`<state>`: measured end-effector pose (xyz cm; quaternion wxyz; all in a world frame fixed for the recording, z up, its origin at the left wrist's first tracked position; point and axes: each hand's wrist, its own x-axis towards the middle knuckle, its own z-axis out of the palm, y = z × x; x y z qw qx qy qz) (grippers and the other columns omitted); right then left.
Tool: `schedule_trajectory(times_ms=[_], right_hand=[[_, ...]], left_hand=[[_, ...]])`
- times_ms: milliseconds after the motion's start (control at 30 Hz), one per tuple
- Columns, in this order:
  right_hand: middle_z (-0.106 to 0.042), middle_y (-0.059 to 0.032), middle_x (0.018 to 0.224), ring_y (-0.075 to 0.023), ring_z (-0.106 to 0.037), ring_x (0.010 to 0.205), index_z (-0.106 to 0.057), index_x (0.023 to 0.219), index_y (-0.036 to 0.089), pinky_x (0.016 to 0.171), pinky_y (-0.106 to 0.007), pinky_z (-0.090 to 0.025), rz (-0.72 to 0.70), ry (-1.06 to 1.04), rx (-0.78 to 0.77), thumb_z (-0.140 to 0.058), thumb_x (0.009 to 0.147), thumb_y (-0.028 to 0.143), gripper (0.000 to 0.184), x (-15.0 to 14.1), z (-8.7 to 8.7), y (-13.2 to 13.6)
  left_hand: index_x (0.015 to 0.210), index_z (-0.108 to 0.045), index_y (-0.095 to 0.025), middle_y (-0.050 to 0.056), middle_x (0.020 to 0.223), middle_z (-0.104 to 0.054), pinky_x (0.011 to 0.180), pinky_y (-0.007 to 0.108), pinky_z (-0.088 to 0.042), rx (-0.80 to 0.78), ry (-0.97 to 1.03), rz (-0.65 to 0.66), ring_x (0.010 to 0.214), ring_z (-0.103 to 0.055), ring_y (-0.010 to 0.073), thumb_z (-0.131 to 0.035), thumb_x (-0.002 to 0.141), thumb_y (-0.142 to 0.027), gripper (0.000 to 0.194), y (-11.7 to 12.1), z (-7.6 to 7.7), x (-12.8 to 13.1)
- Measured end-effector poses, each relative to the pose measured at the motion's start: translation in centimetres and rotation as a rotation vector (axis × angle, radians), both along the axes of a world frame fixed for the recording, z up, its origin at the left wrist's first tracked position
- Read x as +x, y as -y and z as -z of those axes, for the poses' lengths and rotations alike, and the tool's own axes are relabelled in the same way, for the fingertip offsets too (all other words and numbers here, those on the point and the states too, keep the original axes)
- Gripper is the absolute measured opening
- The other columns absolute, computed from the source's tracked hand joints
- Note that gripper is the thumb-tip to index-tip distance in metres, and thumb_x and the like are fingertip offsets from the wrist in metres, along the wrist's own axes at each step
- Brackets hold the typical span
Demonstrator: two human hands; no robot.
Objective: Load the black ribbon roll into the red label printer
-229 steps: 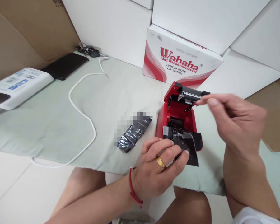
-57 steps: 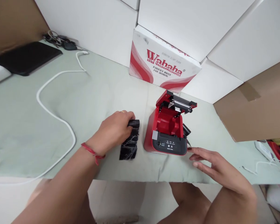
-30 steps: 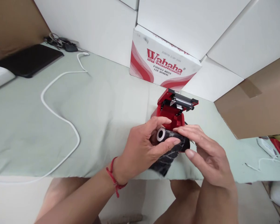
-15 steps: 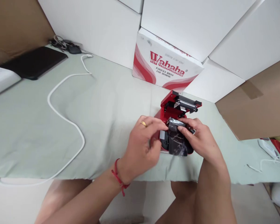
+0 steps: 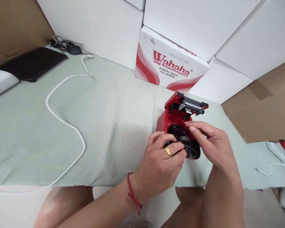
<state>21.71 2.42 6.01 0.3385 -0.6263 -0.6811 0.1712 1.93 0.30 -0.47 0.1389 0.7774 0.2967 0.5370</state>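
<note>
Left hand (image 5: 161, 164) palm down at the front of the red label printer (image 5: 175, 119), reaching in from lower left. Fingers bent and side by side, laid over the front edge, fingertips on the black film. Thumb hidden, so can't tell if it's pinching. Gold ring (image 5: 167, 151) on one finger, red string bracelet (image 5: 132, 193) at the wrist. Right hand (image 5: 213, 142) comes in from lower right, wrist raised, index finger stretched to the printer's right inner wall, thumb tip just beside it. Can't tell if anything is between those two.

Black film roll (image 5: 180, 134) sits in the printer's bay: glossy, creased, pale streaks of reflection, free end running forward over the front panel, partly under the left fingers. Printer's hinged lid (image 5: 187, 103) stands raised at the back, roller along its edge. Printer is on the pale green cloth (image 5: 114, 120), near the Wahaha carton (image 5: 171, 63) behind it.

Vs 0.5 s ago: right hand had the roll pinched at the bay opening, left hand off to the left side; now roll is lower in the bay, left hand has shifted onto the front. At 1.9 s ago roll was on the cloth left of the printer. Lid raised throughout.
</note>
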Motion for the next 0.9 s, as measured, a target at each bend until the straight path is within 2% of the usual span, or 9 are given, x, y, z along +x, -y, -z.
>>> schedule_trajectory(times_ms=[100, 167, 233, 300, 367, 533, 733, 800, 900], right_hand=[[-0.08, -0.0043, 0.088, -0.0177, -0.064, 0.068, -0.084, 0.102, 0.025, 0.066, -0.035, -0.053, 0.302, -0.187, 0.34, -0.074, 0.098, 0.045, 0.022, 0.8, 0.3, 0.2], [-0.081, -0.0065, 0.099, -0.0198, -0.069, 0.079, -0.081, 0.112, 0.025, 0.07, -0.035, -0.055, 0.389, -0.28, 0.49, -0.072, 0.099, 0.047, 0.027, 1.4, 0.9, -0.6], [-0.079, -0.0092, 0.127, -0.0241, -0.073, 0.111, -0.075, 0.13, 0.028, 0.089, -0.041, -0.059, 0.338, -0.351, 0.449, -0.066, 0.102, 0.05, 0.037, 1.9, 1.7, -1.7], [-0.067, -0.0094, 0.153, -0.0256, -0.063, 0.14, -0.065, 0.144, 0.031, 0.109, -0.049, -0.055, 0.247, -0.412, 0.325, -0.06, 0.105, 0.054, 0.046, 2.1, 2.5, -2.7], [-0.056, -0.0083, 0.165, -0.0253, -0.053, 0.153, -0.059, 0.151, 0.033, 0.12, -0.053, -0.048, 0.171, -0.46, 0.228, -0.055, 0.106, 0.057, 0.05, 2.0, 3.1, -3.3], [-0.061, -0.0081, 0.159, -0.0257, -0.055, 0.151, -0.062, 0.149, 0.033, 0.121, -0.054, -0.048, 0.1, -0.529, 0.191, -0.052, 0.107, 0.055, 0.048, 1.5, 3.2, -3.5], [-0.083, -0.0065, 0.113, -0.0268, -0.077, 0.116, -0.085, 0.107, 0.03, 0.112, -0.054, -0.057, 0.063, -0.52, 0.281, -0.058, 0.108, 0.05, 0.034, 1.9, 3.0, -1.9], [-0.085, -0.0055, 0.114, -0.0269, -0.076, 0.12, -0.087, 0.102, 0.031, 0.117, -0.056, -0.053, -0.02, -0.405, 0.231, -0.058, 0.109, 0.044, 0.033, 2.1, 3.0, -0.9], [-0.08, -0.0031, 0.134, -0.0267, -0.066, 0.142, -0.084, 0.12, 0.035, 0.126, -0.058, -0.046, -0.198, -0.197, 0.079, -0.063, 0.108, 0.034, 0.025, 2.7, 3.2, 0.4]], left_hand=[[0.102, -0.073, -0.025, -0.003, 0.103, -0.085, 0.106, 0.043, -0.048, 0.006, 0.035, -0.016, 0.103, -0.068, 0.0208, -0.066, 0.093, -0.008, 0.021, 0.2, -0.3, 0.0], [0.103, -0.073, -0.025, -0.004, 0.102, -0.085, 0.103, 0.042, -0.049, 0.014, 0.055, -0.016, 0.101, -0.068, 0.0203, -0.067, 0.091, -0.006, 0.023, 0.3, -0.4, -0.1], [0.103, -0.073, -0.025, -0.003, 0.102, -0.085, 0.102, 0.042, -0.049, 0.024, 0.068, -0.014, 0.1, -0.068, 0.0204, -0.067, 0.09, -0.006, 0.024, 0.3, -0.6, -0.2], [0.103, -0.073, -0.025, -0.002, 0.102, -0.086, 0.102, 0.043, -0.049, 0.029, 0.081, 0.0, 0.1, -0.069, 0.0211, -0.068, 0.09, -0.007, 0.023, 0.3, -0.8, -0.4], [0.102, -0.073, -0.024, -0.002, 0.101, -0.086, 0.103, 0.043, -0.049, 0.023, 0.097, 0.026, 0.099, -0.069, 0.0214, -0.069, 0.088, -0.008, 0.022, 0.4, -1.0, -0.6], [0.102, -0.072, -0.024, -0.004, 0.098, -0.085, 0.105, 0.043, -0.049, 0.008, 0.11, 0.078, 0.098, -0.071, 0.0203, -0.071, 0.084, -0.009, 0.023, 0.7, -1.2, -1.0], [0.104, -0.071, -0.026, -0.004, 0.098, -0.086, 0.105, 0.045, -0.05, 0.012, 0.094, 0.09, 0.097, -0.073, 0.0208, -0.068, 0.086, -0.011, 0.024, 1.1, -1.4, -1.4], [0.104, -0.071, -0.025, -0.004, 0.098, -0.086, 0.106, 0.044, -0.049, 0.016, 0.098, 0.098, 0.097, -0.072, 0.0208, -0.068, 0.085, -0.01, 0.025, 1.2, -1.5, -1.5], [0.104, -0.072, -0.023, -0.001, 0.1, -0.085, 0.107, 0.043, -0.05, 0.031, 0.104, 0.091, 0.1, -0.072, 0.0208, -0.067, 0.084, -0.008, 0.026, 0.8, -1.3, -1.7]])
